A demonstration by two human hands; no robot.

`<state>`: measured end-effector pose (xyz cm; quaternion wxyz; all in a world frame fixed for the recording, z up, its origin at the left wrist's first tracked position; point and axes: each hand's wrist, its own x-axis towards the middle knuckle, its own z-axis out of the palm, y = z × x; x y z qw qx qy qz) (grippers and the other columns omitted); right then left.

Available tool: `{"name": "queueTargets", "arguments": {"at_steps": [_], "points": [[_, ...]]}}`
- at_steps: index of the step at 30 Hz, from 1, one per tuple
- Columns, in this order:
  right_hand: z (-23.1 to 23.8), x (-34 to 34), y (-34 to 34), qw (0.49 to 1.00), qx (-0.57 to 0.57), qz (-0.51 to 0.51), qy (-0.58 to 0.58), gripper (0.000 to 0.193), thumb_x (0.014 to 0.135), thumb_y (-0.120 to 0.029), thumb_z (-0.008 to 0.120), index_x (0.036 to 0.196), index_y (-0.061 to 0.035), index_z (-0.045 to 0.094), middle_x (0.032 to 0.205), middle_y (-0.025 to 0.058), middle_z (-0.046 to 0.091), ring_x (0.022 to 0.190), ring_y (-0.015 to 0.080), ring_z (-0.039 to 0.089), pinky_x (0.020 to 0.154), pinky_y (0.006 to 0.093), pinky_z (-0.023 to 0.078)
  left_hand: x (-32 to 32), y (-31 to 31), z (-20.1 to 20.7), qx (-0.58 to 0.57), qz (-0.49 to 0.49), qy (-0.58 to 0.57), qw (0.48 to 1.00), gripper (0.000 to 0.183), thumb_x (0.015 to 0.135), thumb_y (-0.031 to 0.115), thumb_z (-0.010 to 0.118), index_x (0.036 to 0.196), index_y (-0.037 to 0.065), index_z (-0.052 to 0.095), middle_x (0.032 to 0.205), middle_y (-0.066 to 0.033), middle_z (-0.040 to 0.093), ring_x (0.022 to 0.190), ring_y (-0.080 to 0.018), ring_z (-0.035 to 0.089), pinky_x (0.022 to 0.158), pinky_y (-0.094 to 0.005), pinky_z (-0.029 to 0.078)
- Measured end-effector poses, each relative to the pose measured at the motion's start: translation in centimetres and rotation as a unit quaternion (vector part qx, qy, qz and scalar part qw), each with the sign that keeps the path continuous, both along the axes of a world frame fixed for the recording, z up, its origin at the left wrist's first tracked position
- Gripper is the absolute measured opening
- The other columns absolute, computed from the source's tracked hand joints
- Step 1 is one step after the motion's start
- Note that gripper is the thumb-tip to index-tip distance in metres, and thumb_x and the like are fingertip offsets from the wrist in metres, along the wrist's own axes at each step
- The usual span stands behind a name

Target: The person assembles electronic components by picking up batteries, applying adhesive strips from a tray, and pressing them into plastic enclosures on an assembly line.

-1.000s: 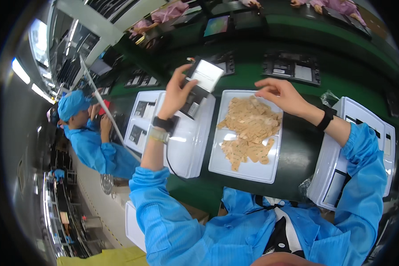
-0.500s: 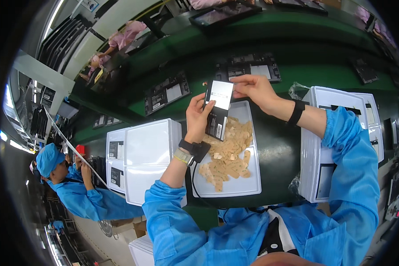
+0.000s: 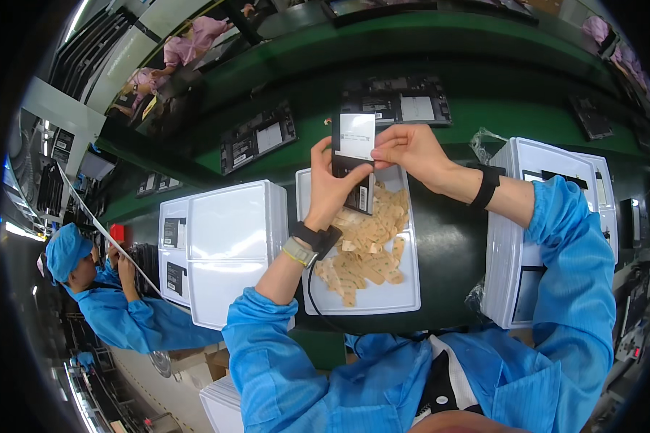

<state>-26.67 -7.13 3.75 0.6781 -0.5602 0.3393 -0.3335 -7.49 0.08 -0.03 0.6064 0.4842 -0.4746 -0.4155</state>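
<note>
Over a white tray point(image 3: 414, 285) I hold up a flat black battery pack point(image 3: 356, 136) with a white upper face and a dark printed lower part. My left hand point(image 3: 330, 189) is closed round its lower half, thumb across the front. At its right edge, by the lower end of the white face, the thumb and index finger of my right hand point(image 3: 415, 154) are pinched together. Whether something thin is between them cannot be made out. Beneath, a loose heap of tan paper pieces point(image 3: 372, 249) lies in the tray.
Stacked white trays stand left point(image 3: 227, 256) and right point(image 3: 505, 238), some holding dark flat parts. Opened device housings point(image 3: 260, 137) lie along the green bench point(image 3: 310, 133). A cable runs from my left wristband. At the left sits a co-worker in blue point(image 3: 123, 303).
My right fingers have shifted from the pack's upper right corner down along its right edge. My left thumb has moved lower and across the pack. The whole view has shifted slightly.
</note>
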Motion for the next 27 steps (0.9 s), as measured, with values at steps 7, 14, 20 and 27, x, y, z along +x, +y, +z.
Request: {"name": "queueTargets", "arguments": {"at_steps": [7,14,20,27], "points": [[0.0,0.3,0.5,0.998,-0.058,0.009,-0.004,0.013,0.092,0.004,0.069,0.104,0.0077,0.070,0.092,0.0139,0.076,0.084,0.0160,0.075,0.080,0.0269,0.060,0.3,0.0,-1.2,0.054,-0.088,0.033,0.994,0.083,0.090,0.015,0.082,0.149,-0.002,0.026,0.126,-0.0155,0.062,0.112,-0.0208,0.065,0.098,-0.0335,0.054],[-0.6,-0.2,-0.2,0.986,-0.098,0.024,0.131,0.019,0.091,0.004,0.067,0.109,0.0062,0.070,0.096,0.0132,0.075,0.086,0.0152,0.073,0.081,0.0272,0.058,0.4,-0.2,-0.7,0.013,-0.017,0.150,0.988,0.072,0.096,0.019,0.074,0.148,-0.001,0.028,0.144,-0.0169,0.054,0.129,-0.0240,0.058,0.108,-0.0372,0.048],[0.3,0.4,2.6,0.992,-0.080,0.085,0.053,0.016,0.092,-0.001,0.072,0.107,0.0061,0.070,0.095,0.0115,0.075,0.086,0.0148,0.073,0.081,0.0280,0.059,-0.6,0.0,-0.2,-0.024,0.059,0.024,0.998,0.080,0.089,0.011,0.082,0.148,-0.002,0.029,0.120,-0.0112,0.062,0.105,-0.0166,0.064,0.092,-0.0301,0.053],[-0.9,0.4,0.7,1.000,-0.016,-0.008,0.011,0.014,0.087,0.002,0.069,0.101,0.0055,0.072,0.087,0.0103,0.075,0.079,0.0130,0.073,0.072,0.0271,0.058,0.6,-0.5,-0.5,-0.001,-0.060,0.228,0.972,0.068,0.096,0.018,0.075,0.146,-0.002,0.032,0.142,-0.0208,0.055,0.129,-0.0307,0.059,0.100,-0.0372,0.052]]}}
